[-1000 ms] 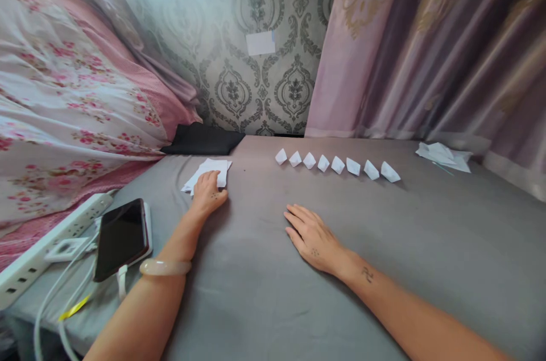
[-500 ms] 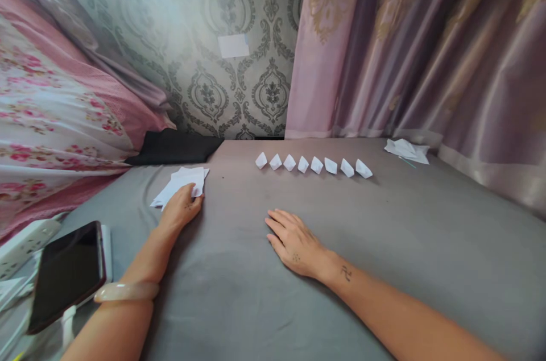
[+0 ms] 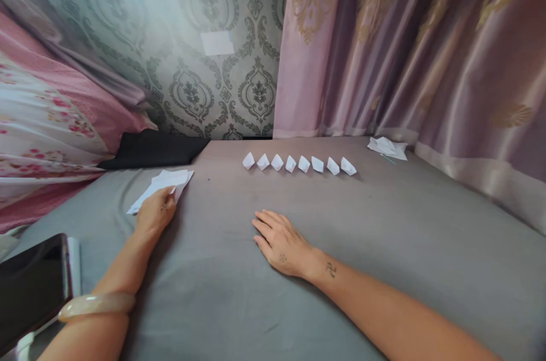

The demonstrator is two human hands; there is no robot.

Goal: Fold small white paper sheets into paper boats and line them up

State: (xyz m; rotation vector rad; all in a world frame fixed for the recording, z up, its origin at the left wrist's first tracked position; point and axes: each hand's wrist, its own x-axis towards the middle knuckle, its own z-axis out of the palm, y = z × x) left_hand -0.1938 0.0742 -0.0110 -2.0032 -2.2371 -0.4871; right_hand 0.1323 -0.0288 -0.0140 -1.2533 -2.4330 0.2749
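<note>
My left hand (image 3: 157, 208) is at the near right edge of a small stack of white paper sheets (image 3: 164, 178). Its thumb and forefinger are closed on a sheet of paper, whose edge tilts up from the stack. The other fingers are hidden behind the hand. My right hand (image 3: 285, 244) lies flat, palm down, on the grey cloth (image 3: 341, 224), fingers stretched out and holding nothing. Beyond it stands a row of several small folded white paper pieces (image 3: 303, 164).
A phone (image 3: 38, 287) with a white cable lies at the lower left. Black folded cloth (image 3: 157, 148) rests at the back left. Loose white papers (image 3: 387, 146) lie at the back right, by the purple curtain (image 3: 409, 65). Patterned wallpaper (image 3: 191, 91) stands behind.
The view has turned right, so everything sits further left. My left thumb and forefinger have pinched a sheet of paper and raised its edge. My right hand stays flat on the cloth.
</note>
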